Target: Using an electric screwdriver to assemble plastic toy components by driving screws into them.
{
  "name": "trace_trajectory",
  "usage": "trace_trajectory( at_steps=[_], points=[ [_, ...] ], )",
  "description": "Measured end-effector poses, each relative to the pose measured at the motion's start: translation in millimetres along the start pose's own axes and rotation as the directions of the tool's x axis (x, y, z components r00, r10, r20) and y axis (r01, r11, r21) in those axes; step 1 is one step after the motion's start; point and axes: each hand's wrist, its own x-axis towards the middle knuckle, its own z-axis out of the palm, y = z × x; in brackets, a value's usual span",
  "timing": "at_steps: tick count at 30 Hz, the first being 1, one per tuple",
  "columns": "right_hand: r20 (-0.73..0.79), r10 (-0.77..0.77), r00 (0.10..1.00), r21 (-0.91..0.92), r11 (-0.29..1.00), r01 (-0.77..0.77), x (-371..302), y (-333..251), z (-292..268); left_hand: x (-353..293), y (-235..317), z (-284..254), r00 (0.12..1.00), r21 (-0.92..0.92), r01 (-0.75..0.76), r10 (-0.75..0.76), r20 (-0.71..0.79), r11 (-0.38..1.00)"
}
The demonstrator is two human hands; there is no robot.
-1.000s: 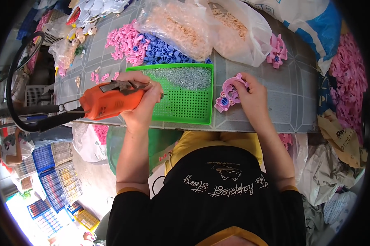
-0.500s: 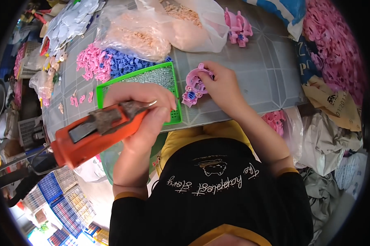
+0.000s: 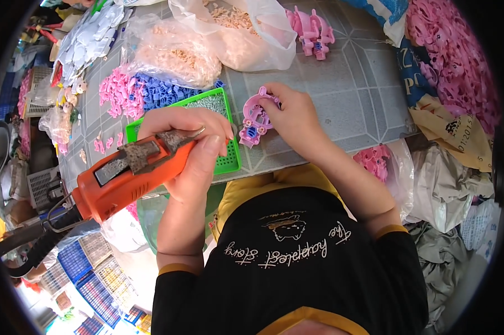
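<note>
My left hand [image 3: 187,145] is closed round an orange electric screwdriver [image 3: 134,181], which has grimy tape on its body and a dark cord at the back. The fingertips are bent together over the green tray [image 3: 233,146] of small silver screws [image 3: 208,101]; whether they also pinch a screw is too small to tell. My right hand [image 3: 293,114] grips a pink plastic toy part [image 3: 256,117] by its upper right side. This part has a ring-shaped top and a blue piece in its lower end, and stands just right of the tray at the table's near side.
Pink pieces [image 3: 122,95] and blue pieces [image 3: 165,89] lie heaped behind the tray. Clear bags of peach-coloured pieces [image 3: 187,53] sit beyond. More pink toy parts [image 3: 313,33] rest at the far side of the grey table [image 3: 349,100]. A sack of pink parts [image 3: 452,56] is at the right.
The view has shifted slightly, so the table items appear a little further left. Both hands keep their holds, and the left fingertips stay over the tray.
</note>
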Motion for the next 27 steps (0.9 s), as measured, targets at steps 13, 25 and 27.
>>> trace_trajectory(
  at_steps=[13, 25, 27],
  points=[
    [0.072, -0.087, 0.994, -0.056, 0.994, 0.092, 19.1, -24.6, 3.4, -15.6, -35.8, -37.8, 0.932, -0.206, 0.290, -0.324, -0.159, 0.935],
    [0.054, -0.042, 0.998, 0.008, 0.999, 0.042, -4.2, -20.1, -3.3, -26.2, -5.5, -24.4, 0.932, 0.229, 0.257, -0.178, -0.316, 0.939],
    [0.052, -0.030, 0.998, 0.010, 1.000, 0.029, -0.9, -21.5, -5.1, -27.2, 4.6, -38.4, 0.855, 0.055, 0.272, -0.215, -0.472, 0.961]
  ],
)
